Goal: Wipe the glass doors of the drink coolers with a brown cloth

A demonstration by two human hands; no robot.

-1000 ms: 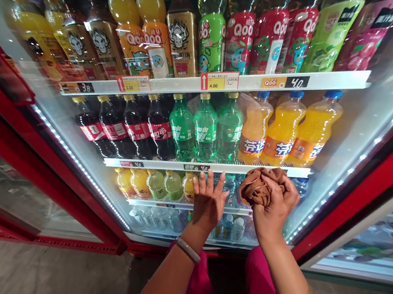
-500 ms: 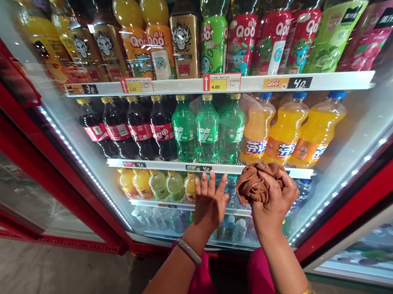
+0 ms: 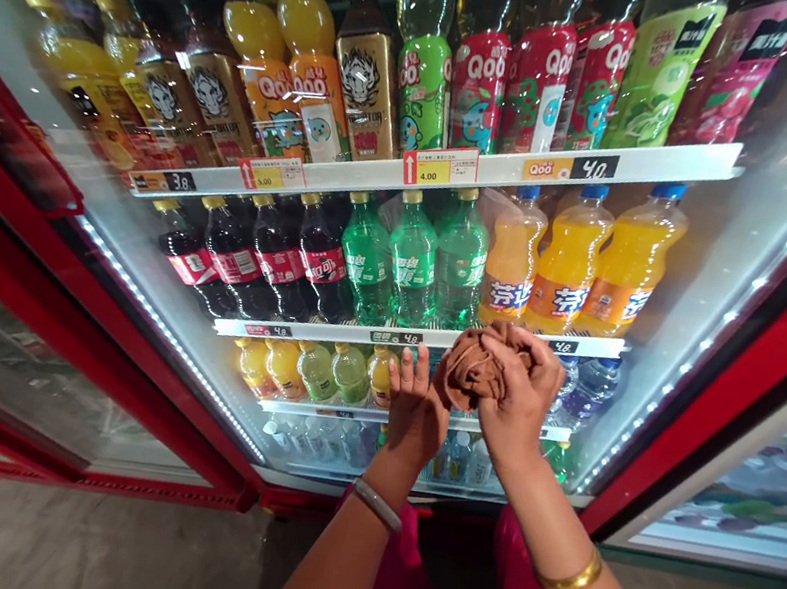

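A crumpled brown cloth (image 3: 473, 368) is bunched up in my right hand (image 3: 521, 398), whose fingers wrap round its right side. My left hand (image 3: 417, 408) is just left of the cloth, palm inward and fingers stretched upward. The cloth overlaps the left hand's right edge; whether they touch I cannot tell. Both hands are in front of the white shelf edge (image 3: 311, 330) of a lit drinks cooler. Above this edge stand green soda bottles (image 3: 412, 262) and orange soda bottles (image 3: 567, 264). The hands and cloth hide part of the shelf below.
Dark cola bottles (image 3: 267, 257) stand left on the middle shelf. The upper shelf edge (image 3: 508, 164) juts out above, with juice bottles (image 3: 487, 88) on it. Small yellow and green bottles (image 3: 319, 370) line a lower shelf. Red door frames (image 3: 140, 392) flank the cooler over a grey floor (image 3: 90, 546).
My right hand has moved left with the cloth, close to my left hand. My left hand stays in nearly the same place. More of the lower right shelf shows.
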